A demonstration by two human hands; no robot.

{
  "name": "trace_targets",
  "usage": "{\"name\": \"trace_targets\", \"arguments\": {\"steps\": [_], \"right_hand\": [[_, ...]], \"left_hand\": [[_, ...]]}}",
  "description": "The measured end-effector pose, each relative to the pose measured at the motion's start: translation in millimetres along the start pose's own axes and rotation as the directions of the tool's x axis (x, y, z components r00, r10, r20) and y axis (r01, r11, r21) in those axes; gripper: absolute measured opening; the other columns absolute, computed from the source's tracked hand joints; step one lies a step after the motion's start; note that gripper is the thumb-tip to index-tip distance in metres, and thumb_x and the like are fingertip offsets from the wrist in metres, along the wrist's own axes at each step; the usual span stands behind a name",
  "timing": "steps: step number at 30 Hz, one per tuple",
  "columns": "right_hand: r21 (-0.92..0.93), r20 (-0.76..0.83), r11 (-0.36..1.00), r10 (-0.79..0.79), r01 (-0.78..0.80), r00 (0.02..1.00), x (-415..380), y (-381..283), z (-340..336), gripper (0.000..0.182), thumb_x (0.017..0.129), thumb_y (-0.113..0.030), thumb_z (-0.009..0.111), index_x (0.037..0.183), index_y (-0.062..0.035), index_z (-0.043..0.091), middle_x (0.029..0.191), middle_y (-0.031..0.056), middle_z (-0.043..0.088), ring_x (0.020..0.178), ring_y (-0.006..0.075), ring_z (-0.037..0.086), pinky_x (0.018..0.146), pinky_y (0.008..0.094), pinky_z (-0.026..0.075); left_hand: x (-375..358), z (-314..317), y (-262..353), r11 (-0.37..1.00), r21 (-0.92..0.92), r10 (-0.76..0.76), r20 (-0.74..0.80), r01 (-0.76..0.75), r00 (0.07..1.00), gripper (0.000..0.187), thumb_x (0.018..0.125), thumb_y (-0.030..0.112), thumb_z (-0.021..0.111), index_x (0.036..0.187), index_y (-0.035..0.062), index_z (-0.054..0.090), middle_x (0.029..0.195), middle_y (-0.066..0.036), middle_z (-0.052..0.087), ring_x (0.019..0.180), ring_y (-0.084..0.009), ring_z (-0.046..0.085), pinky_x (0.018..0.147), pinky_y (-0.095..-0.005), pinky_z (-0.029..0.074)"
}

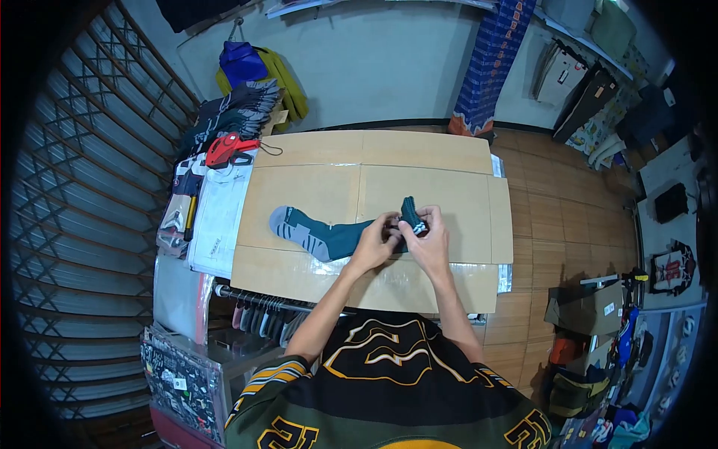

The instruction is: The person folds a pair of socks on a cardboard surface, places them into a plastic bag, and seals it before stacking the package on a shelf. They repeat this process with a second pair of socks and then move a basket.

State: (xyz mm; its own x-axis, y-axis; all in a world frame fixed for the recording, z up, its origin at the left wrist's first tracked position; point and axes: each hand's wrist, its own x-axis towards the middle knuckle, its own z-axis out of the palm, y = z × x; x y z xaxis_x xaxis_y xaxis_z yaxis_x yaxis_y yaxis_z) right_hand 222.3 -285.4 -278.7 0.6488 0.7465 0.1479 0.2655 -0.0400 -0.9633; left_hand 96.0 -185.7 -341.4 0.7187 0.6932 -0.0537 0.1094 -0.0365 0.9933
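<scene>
A dark green sock with a grey toe and heel lies on the cardboard-covered table, its toe pointing left. Its cuff end is bent up between my two hands. My left hand has its fingers curled at the sock's leg near the cuff. My right hand pinches the cuff, where a small black and white patch shows by the fingertips. The fingertips of both hands nearly meet, and the fingers partly cover what lies between them.
Folded dark socks, a red tool and plastic-wrapped packs fill the table's left side. Hangers hang below the front edge. A blue patterned column rises behind; an open cardboard box stands at the right.
</scene>
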Motion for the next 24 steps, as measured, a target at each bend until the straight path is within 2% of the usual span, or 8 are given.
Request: {"name": "trace_targets", "arguments": {"steps": [3,6,9,12,13,16,19,24], "right_hand": [[-0.046,0.073,0.999,0.006,-0.002,0.997,-7.0,-3.5,9.0,0.045,0.088,-0.013,0.087,0.116,0.0035,0.056,0.090,0.0106,0.072,0.077,0.0132,0.068,0.068,0.0286,0.056],[-0.132,0.338,0.974,-0.132,0.186,0.932,-12.6,-3.2,7.5,0.056,0.085,-0.024,0.092,0.121,0.0032,0.059,0.098,0.0134,0.071,0.087,0.0166,0.068,0.078,0.0334,0.057],[-0.094,0.249,0.996,0.027,-0.004,0.968,-14.0,7.8,4.9,0.051,0.089,-0.026,0.088,0.122,0.0025,0.060,0.105,0.0154,0.071,0.099,0.0196,0.069,0.088,0.0380,0.057],[-0.136,-0.002,0.990,0.018,-0.019,1.000,-4.5,40.3,3.2,0.044,0.097,-0.026,0.078,0.124,0.0030,0.061,0.113,0.0214,0.072,0.102,0.0360,0.071,0.092,0.0443,0.056],[-0.233,-0.011,0.972,-0.045,0.041,0.999,-7.7,37.7,-1.6,0.038,0.102,-0.021,0.070,0.132,0.0015,0.062,0.128,0.0239,0.069,0.120,0.0421,0.066,0.104,0.0471,0.052],[-0.427,0.082,0.875,-0.215,0.229,0.973,-10.5,61.5,0.2,0.049,0.104,-0.024,0.064,0.147,-0.0017,0.057,0.149,0.0273,0.057,0.144,0.0444,0.050,0.120,0.0546,0.039],[-0.630,0.260,0.738,-0.094,0.243,0.961,-26.3,71.3,5.5,0.059,0.107,-0.030,0.058,0.160,-0.0058,0.047,0.164,0.0259,0.044,0.155,0.0453,0.034,0.126,0.0629,0.023],[-0.703,0.297,0.657,-0.076,0.272,0.952,-27.6,74.1,11.3,0.065,0.108,-0.036,0.055,0.165,-0.0088,0.039,0.171,0.0215,0.036,0.158,0.0484,0.028,0.125,0.0701,0.020]], "left_hand": [[-17.8,-9.4,-7.4,0.934,-0.340,-0.181,-0.170,0.115,0.969,0.043,0.111,0.018,0.042,0.148,-0.0016,0.051,0.132,-0.017,0.066,0.108,-0.0225,0.071,0.088,-0.0359,0.064],[-31.9,-31.7,5.0,0.958,-0.176,-0.268,-0.282,0.225,0.921,0.064,0.109,0.045,0.053,0.156,0.0017,0.043,0.134,-0.024,0.065,0.114,-0.0300,0.070,0.091,-0.0418,0.061],[-43.7,-36.2,21.2,0.923,0.310,-0.092,-0.400,0.229,0.912,0.078,0.102,0.046,0.070,0.157,-0.0009,0.041,0.137,-0.031,0.063,0.118,-0.0404,0.069,0.100,-0.0489,0.056],[-49.0,-34.5,17.9,0.856,0.505,0.093,-0.356,0.108,0.930,0.088,0.093,0.038,0.082,0.157,-0.0042,0.039,0.139,-0.036,0.060,0.124,-0.0493,0.064,0.109,-0.0523,0.050],[-48.1,-32.8,18.2,0.857,0.508,0.110,-0.345,0.087,0.932,0.083,0.090,0.021,0.082,0.155,-0.0074,0.039,0.137,-0.041,0.057,0.126,-0.0553,0.059,0.110,-0.0542,0.049],[-43.5,-34.8,4.7,0.850,0.514,0.080,-0.344,0.116,0.936,0.083,0.087,0.022,0.081,0.155,-0.0053,0.041,0.139,-0.037,0.059,0.130,-0.0510,0.059,0.113,-0.0507,0.047],[-42.5,-39.5,7.3,0.852,0.516,0.086,-0.300,0.086,0.950,0.080,0.086,0.017,0.078,0.154,-0.0053,0.042,0.135,-0.036,0.061,0.129,-0.0503,0.059,0.114,-0.0511,0.047],[-47.4,-37.5,23.2,0.806,0.562,-0.003,-0.310,0.186,0.951,0.082,0.085,0.018,0.079,0.154,-0.0059,0.041,0.136,-0.037,0.055,0.125,-0.0527,0.058,0.112,-0.0530,0.047]]}}
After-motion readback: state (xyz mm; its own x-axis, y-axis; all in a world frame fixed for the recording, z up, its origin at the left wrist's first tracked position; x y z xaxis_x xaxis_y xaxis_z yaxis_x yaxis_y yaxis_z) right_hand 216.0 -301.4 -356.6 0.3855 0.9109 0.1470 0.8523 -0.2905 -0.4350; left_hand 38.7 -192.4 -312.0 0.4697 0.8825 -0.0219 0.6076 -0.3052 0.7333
